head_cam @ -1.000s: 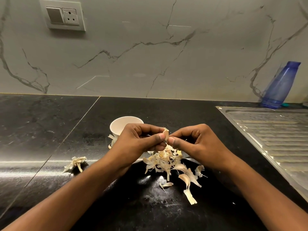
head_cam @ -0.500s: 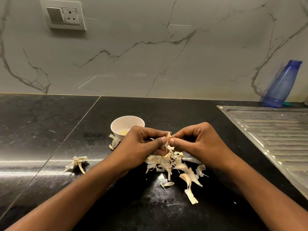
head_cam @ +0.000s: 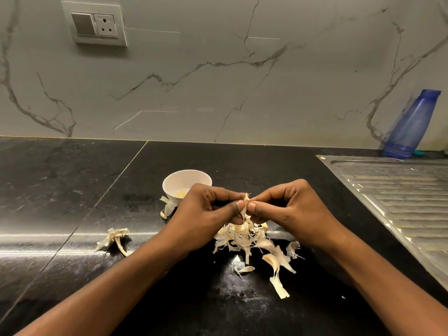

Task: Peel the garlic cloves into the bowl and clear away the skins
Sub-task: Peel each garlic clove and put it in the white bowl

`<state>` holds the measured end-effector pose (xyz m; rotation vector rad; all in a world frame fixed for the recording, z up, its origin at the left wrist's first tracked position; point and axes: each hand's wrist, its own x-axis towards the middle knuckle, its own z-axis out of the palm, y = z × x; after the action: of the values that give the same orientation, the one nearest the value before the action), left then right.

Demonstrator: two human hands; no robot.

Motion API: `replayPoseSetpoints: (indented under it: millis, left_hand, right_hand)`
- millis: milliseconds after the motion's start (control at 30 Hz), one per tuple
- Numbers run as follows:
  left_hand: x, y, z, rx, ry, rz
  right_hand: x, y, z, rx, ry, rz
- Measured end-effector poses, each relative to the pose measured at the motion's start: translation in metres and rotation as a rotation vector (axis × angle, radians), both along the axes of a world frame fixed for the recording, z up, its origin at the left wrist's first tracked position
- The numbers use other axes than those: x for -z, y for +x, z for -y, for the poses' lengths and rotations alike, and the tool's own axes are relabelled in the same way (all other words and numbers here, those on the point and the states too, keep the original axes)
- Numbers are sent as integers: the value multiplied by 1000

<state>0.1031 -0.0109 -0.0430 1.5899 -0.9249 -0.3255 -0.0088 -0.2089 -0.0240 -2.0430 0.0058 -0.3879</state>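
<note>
Black stone counter [head_cam: 72,195] runs below a grey marbled wall, with a steel drainboard [head_cam: 400,197] at the right and a blue bottle [head_cam: 409,127] leaning behind it.

Compared with one second ago, both hands sit slightly lower in front of the white bowl [head_cam: 184,177]. More of its inside shows, and a pale yellow peeled piece [head_cam: 180,193] is now visible in it. The thin strip of skin [head_cam: 244,214] hanging between the thumbs looks longer than before. The loose skins on the counter have not moved.

The left hand [head_cam: 206,214] pinches the garlic clove [head_cam: 246,198] between thumb and forefinger, the other fingers curled in. The right hand [head_cam: 291,209] pinches the same clove from the other side, thumb tip almost touching the left thumb. The clove is held in the air, just right of the bowl and above the pile of skins [head_cam: 244,238]. A dry garlic stem [head_cam: 115,238] lies apart at the left, and one more skin [head_cam: 168,207] rests against the foot of the bowl.
</note>
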Motion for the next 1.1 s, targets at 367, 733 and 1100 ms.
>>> replayPoseSetpoints:
  millis: [367,733,1100]
  left_hand:
    - [2,-4,2,7,-4,107]
    - [2,-1,2,19,-22,84]
    - [3,-3,1,12,-16,126]
  right_hand:
    - [3,-1,-4,43,-58,72]
    - [-4,-3,0,-26,21,-8]
    - [-3,-3,0,-17,68,-14]
